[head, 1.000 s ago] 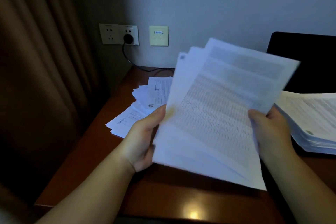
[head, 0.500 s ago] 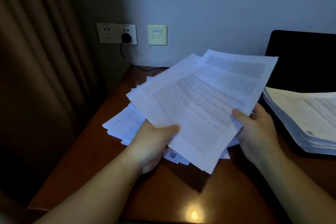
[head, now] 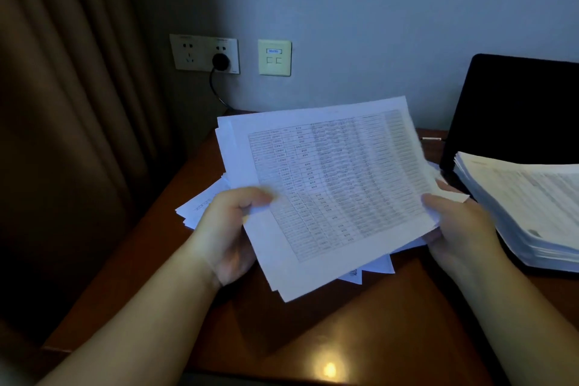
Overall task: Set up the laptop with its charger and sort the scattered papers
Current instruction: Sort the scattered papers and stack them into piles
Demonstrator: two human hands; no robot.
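Now seemingly flatter, papers (head: 329,185) squared.

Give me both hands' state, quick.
Left hand: grip closed on the sheets, thumb on top.
Right hand: grip closed on the same sheets' right edge.

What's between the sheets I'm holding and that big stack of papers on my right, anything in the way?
Nothing visible. The held sheets, gripped by the left hand and right hand, sit just left of the tall stack, with only bare desk below the gap.
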